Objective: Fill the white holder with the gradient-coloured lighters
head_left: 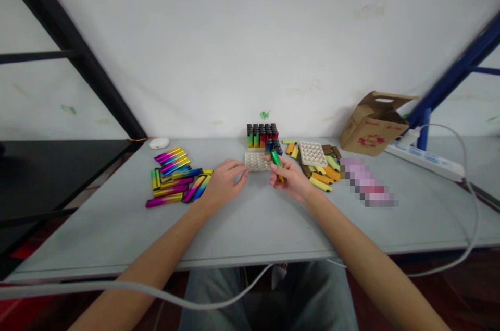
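Note:
My right hand (289,179) grips a shiny green-and-yellow lighter (276,158) between thumb and fingers, tilted above the table's middle. My left hand (226,181) is at the left edge of a pale tray (255,161) with rows of small holes. Its thumb and forefinger close together at that edge. Behind this tray, black-topped lighters (262,136) in green, red and blue stand upright in rows. A loose pile of metallic pink, yellow and blue lighters (172,185) lies left of my left hand.
Right of my hands, a second pale holed tray (313,154) rests among yellow, orange and green pieces (326,174). An open cardboard box (373,125), a power strip (427,160) and a blurred pink item (367,182) are farther right. A white cable (156,292) crosses in front.

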### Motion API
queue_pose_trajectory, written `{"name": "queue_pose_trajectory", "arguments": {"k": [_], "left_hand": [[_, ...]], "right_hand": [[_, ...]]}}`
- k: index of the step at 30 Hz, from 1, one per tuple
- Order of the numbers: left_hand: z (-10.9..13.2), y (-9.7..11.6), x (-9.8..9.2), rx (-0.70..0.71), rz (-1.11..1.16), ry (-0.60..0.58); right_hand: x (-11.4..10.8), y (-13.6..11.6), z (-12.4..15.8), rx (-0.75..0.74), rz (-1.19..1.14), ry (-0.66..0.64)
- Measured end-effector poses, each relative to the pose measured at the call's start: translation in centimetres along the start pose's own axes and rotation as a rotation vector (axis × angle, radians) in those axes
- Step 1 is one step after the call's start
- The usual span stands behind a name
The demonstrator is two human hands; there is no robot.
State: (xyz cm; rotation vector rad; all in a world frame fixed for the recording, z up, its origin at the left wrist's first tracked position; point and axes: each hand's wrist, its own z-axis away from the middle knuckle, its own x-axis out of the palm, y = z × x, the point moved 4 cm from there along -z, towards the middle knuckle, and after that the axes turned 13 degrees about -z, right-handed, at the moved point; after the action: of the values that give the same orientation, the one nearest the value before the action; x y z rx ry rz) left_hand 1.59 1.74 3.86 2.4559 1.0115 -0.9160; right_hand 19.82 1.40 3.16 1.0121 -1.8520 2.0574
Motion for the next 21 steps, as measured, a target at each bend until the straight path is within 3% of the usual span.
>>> {"name": "queue_pose_trajectory", "arguments": {"k": [13,18,21], "left_hand": [[-0.03,0.05,-0.08,0.001,-0.011,-0.005],[-0.06,0.1,-0.19,-0.008,-0.004,-0.015],[-0.04,0.01,-0.12,-0.02,0.001,-0.013]], "right_hand": [[0.01,0.22,-0.23,0.04,-0.072,0.0],[-0.61,0.23,-0.24,0.04,-0.058,0.101],[-0.43,0.04,-0.19,0.05,-0.103,0.093]]}}
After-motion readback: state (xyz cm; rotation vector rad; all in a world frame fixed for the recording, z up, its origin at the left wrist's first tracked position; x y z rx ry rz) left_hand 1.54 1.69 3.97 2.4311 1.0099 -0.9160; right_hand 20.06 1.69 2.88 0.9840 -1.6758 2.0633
